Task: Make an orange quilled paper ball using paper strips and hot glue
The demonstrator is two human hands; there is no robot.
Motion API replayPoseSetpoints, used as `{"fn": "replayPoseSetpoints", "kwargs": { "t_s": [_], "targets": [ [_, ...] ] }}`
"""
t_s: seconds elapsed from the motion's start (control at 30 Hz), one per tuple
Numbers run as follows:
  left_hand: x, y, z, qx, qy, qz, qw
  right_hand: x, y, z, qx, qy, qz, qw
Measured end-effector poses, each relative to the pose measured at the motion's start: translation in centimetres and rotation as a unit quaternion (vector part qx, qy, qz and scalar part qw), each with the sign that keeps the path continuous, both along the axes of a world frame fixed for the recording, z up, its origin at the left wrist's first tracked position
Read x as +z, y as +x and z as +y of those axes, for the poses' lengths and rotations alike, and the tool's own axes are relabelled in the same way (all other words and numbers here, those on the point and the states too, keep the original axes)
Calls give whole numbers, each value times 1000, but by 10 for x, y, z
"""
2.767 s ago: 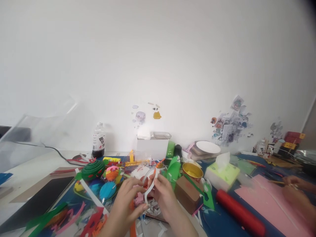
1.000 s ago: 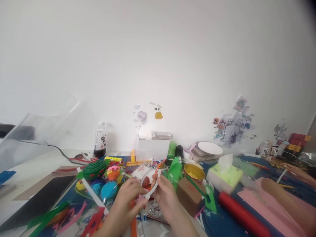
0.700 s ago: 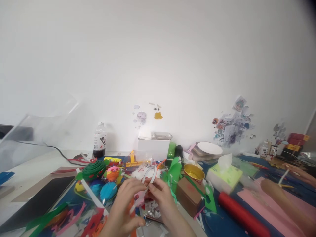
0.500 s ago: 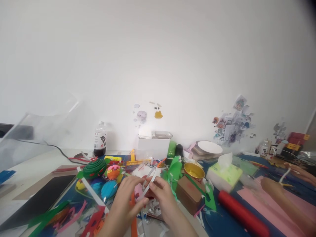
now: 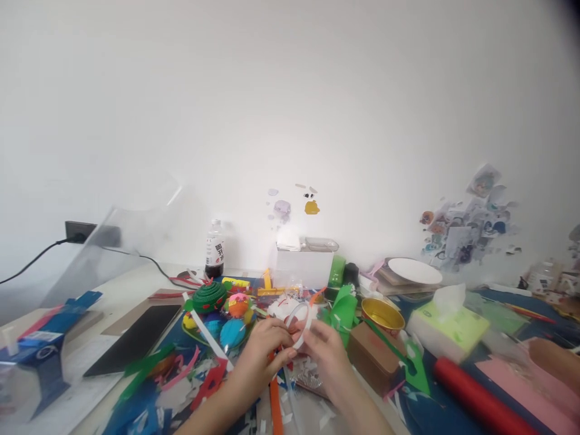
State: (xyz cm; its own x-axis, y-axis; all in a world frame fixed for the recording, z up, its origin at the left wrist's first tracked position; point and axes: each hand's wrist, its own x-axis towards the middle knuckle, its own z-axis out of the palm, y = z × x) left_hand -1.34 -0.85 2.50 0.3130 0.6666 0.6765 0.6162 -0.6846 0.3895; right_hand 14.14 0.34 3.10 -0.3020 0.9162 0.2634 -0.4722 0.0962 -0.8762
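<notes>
A thin whitish ring, which looks like a narrow roll of tape (image 5: 302,314), is held up between my two hands over the littered table. My right hand (image 5: 322,347) pinches its right side with thumb and fingers. On the other side, the curled fingers of my left hand (image 5: 267,350) close at the ring's lower left edge. A pale strip (image 5: 293,399) hangs below the hands, and its upper end is hidden by my fingers. Crumpled silvery wrapping (image 5: 310,371) and an orange strip (image 5: 275,405) lie beneath.
To the left are a green coiled dome (image 5: 209,298), a blue ball (image 5: 232,333) and a dark flat panel (image 5: 136,338). On the right stand a brown box (image 5: 374,356), a gold tin (image 5: 383,315), a tissue pack (image 5: 448,326) and a red roll (image 5: 480,396). Another person's arm (image 5: 555,365) shows at far right.
The view has swung left, so everything sits further right and a blue box appears at the lower left. The ring has turned and looks rounder. Both hands keep hold of it.
</notes>
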Motion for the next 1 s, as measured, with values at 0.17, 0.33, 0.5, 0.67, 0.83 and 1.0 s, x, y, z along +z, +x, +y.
{"fn": "replayPoseSetpoints", "kwargs": {
  "t_s": [0.17, 0.33, 0.5, 0.67, 0.83, 1.0],
  "targets": [
    [1, -2, 2, -32, 11, 8, 999, 13, 4, -6, 12, -9, 55, 998],
    [5, -5, 3, -96, 22, 12, 995, 16, 6, -6, 20, -45, 88, 995],
    [3, -4, 2, -131, 31, 17, 991, 11, 9, 1, 22, -78, 140, 987],
    [-4, -4, 5, -143, 43, 22, 989, 7, 9, 5, 29, -102, 159, 982],
    [-2, -3, 4, -133, 51, 38, 989, 9, 8, 4, 30, -116, 161, 980],
    [3, -2, 2, -131, 59, 47, 989, 10, 7, 2, 46, -94, 159, 982]
  ]
}}
